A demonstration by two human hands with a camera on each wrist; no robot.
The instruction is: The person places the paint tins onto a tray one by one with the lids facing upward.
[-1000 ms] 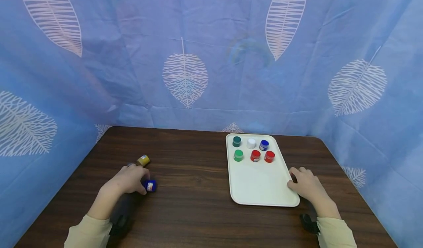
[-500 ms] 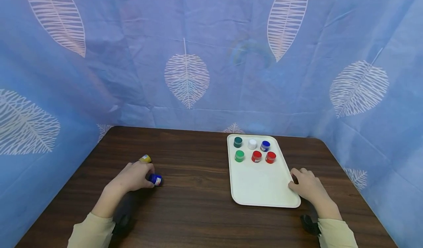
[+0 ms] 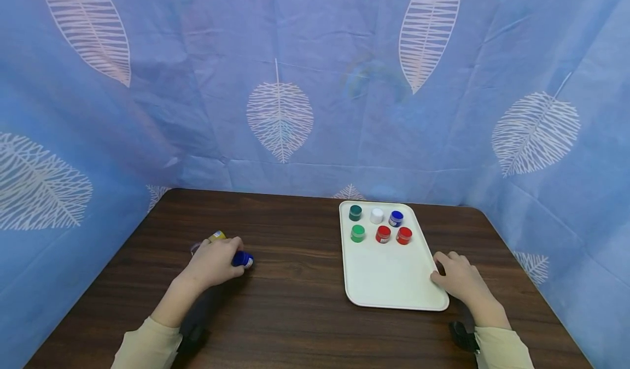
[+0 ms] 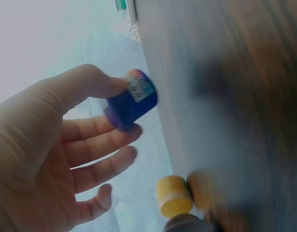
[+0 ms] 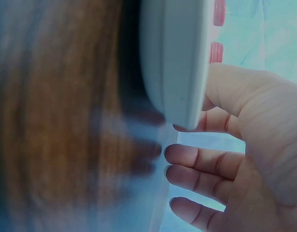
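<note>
My left hand [image 3: 214, 262] pinches a small blue paint jar [image 3: 242, 259] between thumb and fingers. In the left wrist view that jar [image 4: 134, 101] is tilted, its label showing beside the thumb. Just behind the hand, a yellow paint jar [image 3: 216, 235] lies on the table, with a darker jar [image 4: 189, 224] close to it, partly hidden. My right hand [image 3: 460, 275] grips the right rim of a white tray [image 3: 394, 281]. Its thumb lies over the rim and the index finger is partly hidden behind it, as the right wrist view shows.
At the tray's far end stand two rows of jars: dark green [image 3: 355, 212], white [image 3: 377, 215] and blue [image 3: 396, 218] behind, light green [image 3: 357, 233] and two red ones [image 3: 383, 234] in front. A blue leaf-patterned cloth [image 3: 315, 112] hangs behind the dark wooden table [image 3: 295, 314].
My left hand has moved right and slightly away from me with the blue jar, leaving the yellow jar behind. The right hand stays at the tray's rim.
</note>
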